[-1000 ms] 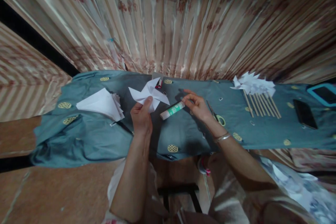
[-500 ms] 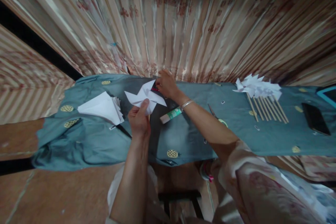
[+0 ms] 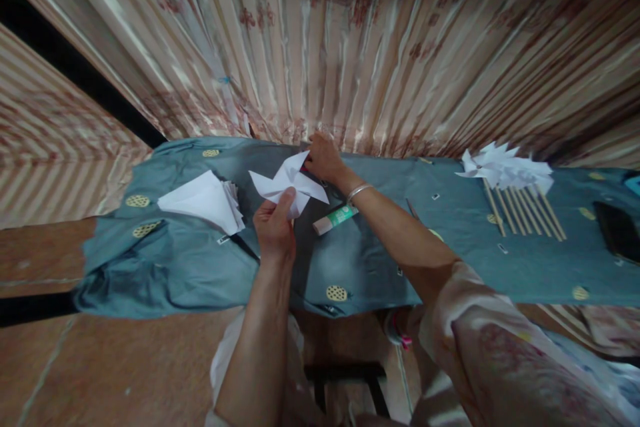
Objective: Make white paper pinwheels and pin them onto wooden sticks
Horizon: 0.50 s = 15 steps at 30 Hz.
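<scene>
My left hand pinches a white paper pinwheel between thumb and fingers, its blades fanned out above the cloth. Just beyond it, at the far side of the table, my right hand is closed with fingers bent downward. A small red and dark thing partly shows by those fingertips, but I cannot make out what it is. Under my right wrist lies a green and white glue stick. A stack of folded white paper rests left of my left hand.
Several finished pinwheels with wooden sticks lie in a row at the right. A black phone is beyond them. Scissors are partly hidden by my right forearm. A green-blue cloth covers the table; a pleated curtain hangs behind.
The view has turned slightly left, so everything sits farther right in the picture. My left hand keeps the pinwheel; my right hand stays at the far side with its fingers bent.
</scene>
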Tool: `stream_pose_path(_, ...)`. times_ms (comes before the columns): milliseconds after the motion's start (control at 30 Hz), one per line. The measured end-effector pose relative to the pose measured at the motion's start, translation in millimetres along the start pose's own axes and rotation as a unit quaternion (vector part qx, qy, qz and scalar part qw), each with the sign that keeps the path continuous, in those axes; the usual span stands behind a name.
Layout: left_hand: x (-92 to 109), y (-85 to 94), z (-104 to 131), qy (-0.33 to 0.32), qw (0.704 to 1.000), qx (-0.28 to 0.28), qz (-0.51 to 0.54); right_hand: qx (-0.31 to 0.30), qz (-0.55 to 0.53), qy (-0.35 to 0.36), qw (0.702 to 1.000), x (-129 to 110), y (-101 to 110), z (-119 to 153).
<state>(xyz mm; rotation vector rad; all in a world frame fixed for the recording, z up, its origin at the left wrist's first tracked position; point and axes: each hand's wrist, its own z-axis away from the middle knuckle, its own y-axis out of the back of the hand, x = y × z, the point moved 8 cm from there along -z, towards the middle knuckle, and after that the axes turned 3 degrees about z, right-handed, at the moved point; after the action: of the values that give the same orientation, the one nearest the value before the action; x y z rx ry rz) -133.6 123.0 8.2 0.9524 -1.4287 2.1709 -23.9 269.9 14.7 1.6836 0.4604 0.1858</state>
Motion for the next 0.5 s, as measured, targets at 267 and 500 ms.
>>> stream_pose_path(267, 1.2, -2.0, 0.5, -0.008, 1.0, -0.004, 0.0, 0.002, 0.009, 0.005, 1.0, -1.0, -3.3, -3.9)
stream_pose_path(500, 0.8, 2.3, 0.1, -0.005, 1.0, 0.012, -0.013, 0.044, -0.035, -0.017, 0.998, 10.4, 1.4, 0.4)
